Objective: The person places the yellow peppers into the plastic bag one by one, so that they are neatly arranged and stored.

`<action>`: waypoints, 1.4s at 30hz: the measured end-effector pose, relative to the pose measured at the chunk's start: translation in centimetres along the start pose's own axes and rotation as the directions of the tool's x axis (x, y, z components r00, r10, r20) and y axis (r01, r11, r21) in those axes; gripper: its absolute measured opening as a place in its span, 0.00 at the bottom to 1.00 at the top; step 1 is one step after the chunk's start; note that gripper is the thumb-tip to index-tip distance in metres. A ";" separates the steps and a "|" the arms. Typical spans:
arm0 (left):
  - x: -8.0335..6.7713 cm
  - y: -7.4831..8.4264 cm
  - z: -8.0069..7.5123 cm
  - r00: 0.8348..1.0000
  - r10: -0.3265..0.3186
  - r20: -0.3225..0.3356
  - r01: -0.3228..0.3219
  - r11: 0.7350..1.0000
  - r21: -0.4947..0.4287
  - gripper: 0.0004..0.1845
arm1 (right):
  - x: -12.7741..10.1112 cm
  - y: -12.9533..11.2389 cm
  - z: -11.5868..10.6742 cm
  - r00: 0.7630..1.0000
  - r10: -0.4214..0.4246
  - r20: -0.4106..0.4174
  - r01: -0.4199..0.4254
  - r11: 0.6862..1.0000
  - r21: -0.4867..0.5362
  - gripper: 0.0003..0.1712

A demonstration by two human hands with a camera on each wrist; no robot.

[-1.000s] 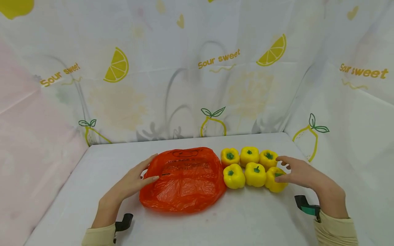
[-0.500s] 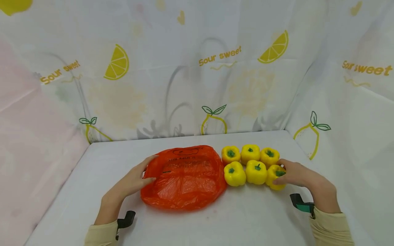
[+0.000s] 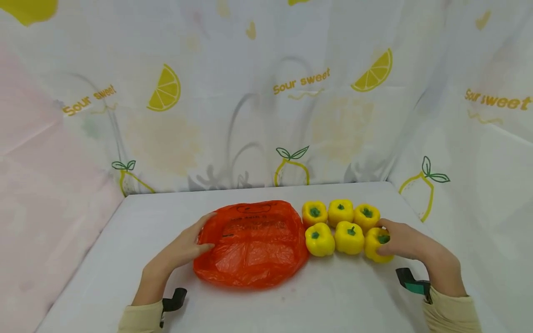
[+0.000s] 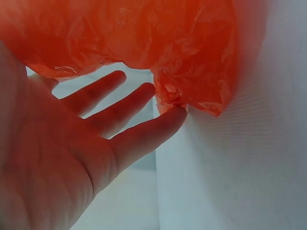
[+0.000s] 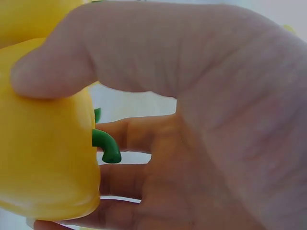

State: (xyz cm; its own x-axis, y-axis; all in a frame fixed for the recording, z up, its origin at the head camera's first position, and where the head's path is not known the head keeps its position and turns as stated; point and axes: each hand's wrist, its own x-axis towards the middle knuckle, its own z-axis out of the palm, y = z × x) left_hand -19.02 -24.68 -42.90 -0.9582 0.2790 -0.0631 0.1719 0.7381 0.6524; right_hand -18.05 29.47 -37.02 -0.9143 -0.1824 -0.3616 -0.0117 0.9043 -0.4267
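At the lower left of the head view, the person's bare left hand, the left grip (image 3: pixel 181 247), touched the left edge of a crinkled, translucent red-orange plastic bag (image 3: pixel 254 259) with its fingers straight and apart. The bag lay just left of centre on a white desk (image 3: pixel 258 312), its long axis running left to right, dark print across its upper part. Just right of it sat five shiny yellow bell peppers (image 3: pixel 349 241), green stems upward. At the front right end of their two rows stood a sixth yellow bell pepper (image 3: pixel 372 244), glossy and lobed, roughly upright; in the right wrist view its curved green stem (image 5: pixel 109 146) pointed right, tip bent downward. The bare right hand, the right grip (image 3: pixel 410 241), held this pepper between thumb and fingers.
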 end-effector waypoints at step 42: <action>-0.5 1.4 0.1 1.000 -0.007 0.014 0.006 1.000 0.014 0.46 | 1.1 -8.9 1.8 0.813 -0.359 -0.460 0.370 0.926 -0.068 0.41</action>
State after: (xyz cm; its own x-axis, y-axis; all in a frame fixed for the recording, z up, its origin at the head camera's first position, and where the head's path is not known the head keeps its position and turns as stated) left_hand -18.27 -23.68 -42.04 -0.9561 0.2826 -0.0779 0.1689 0.7483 0.6415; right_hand -18.23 20.54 -35.14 -0.9248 -0.2951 0.2401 -0.3770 0.7964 -0.4729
